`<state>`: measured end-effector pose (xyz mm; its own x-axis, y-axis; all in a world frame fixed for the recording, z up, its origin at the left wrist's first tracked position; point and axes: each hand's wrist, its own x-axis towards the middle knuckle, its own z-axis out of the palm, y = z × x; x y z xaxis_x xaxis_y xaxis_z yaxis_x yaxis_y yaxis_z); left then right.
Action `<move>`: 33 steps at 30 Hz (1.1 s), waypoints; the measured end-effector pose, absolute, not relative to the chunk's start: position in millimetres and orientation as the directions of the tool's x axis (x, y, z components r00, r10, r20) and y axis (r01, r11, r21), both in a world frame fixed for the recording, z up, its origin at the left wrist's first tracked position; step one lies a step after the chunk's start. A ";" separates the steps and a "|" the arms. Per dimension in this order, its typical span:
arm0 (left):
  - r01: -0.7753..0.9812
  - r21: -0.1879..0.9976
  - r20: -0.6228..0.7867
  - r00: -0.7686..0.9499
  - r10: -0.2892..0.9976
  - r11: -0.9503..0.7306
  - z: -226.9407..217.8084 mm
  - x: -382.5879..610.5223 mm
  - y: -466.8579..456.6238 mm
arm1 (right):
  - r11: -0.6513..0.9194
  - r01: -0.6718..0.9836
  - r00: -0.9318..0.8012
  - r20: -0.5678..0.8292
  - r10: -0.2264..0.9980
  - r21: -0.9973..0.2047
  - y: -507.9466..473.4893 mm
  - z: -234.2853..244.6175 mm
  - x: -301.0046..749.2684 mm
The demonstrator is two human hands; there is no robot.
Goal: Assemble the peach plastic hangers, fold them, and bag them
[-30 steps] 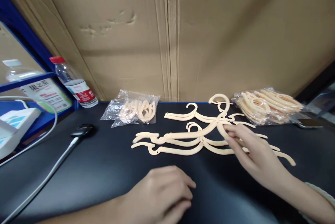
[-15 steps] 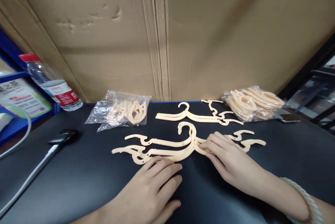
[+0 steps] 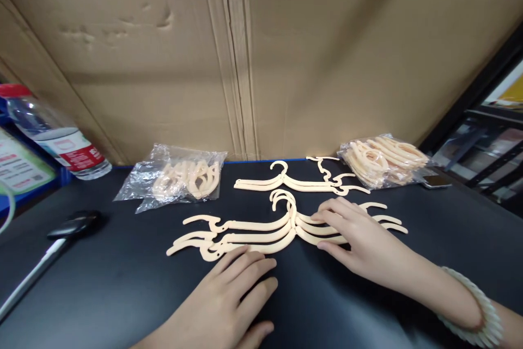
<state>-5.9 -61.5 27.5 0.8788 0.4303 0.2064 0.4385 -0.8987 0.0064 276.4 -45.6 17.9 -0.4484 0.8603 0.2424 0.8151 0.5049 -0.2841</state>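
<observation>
Three cream plastic hangers [image 3: 261, 225] lie overlapped on the black table, their hooks bunched together and pointing away from me. My left hand [image 3: 229, 294] rests at their near edge with fingers spread, fingertips at the lowest left arm. Over the right-hand arms of the hangers lies my right hand [image 3: 353, 232], its thumb apart from the fingers and the fingertips touching the hangers. It covers part of those arms. Behind the group, another cream hanger [image 3: 304, 185] lies flat with its left end piece off and small hooked parts at its right end.
A clear bag [image 3: 139, 180] of cream parts lies back left, and a fuller bag [image 3: 384, 161] back right, beside a phone [image 3: 436, 181]. A water bottle [image 3: 67, 142] leans at left near a black device [image 3: 75, 224] with a white cable. Cardboard [image 3: 163, 66] stands behind.
My right hand has loosened from a pinch, its thumb and fingers now apart. The overlapped hangers have spread, showing separate arms and hooks. The view has shifted slightly right.
</observation>
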 end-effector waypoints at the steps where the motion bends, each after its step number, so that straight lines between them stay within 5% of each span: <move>1: 0.443 0.002 0.203 0.878 0.434 -0.897 27.3 -6.2 -61.8 | 0.500 0.819 -0.448 0.230 0.864 -0.281 -44.3 17.3 277.3; 19: 0.480 0.250 0.186 0.828 0.529 -0.841 13.6 -7.9 -48.6 | 0.532 0.795 -0.451 0.302 0.840 -0.291 -25.6 9.6 285.1; 33: 0.497 0.262 0.114 0.835 0.538 -0.827 13.6 -11.3 -47.7 | 0.561 0.775 -0.471 0.324 0.820 -0.292 -22.2 11.0 291.3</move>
<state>-11.3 -47.7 13.6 0.8352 0.5380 0.1141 0.4972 -0.8273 0.2617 291.3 -22.2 11.0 -0.4714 0.8201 0.3243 0.7747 0.5608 -0.2922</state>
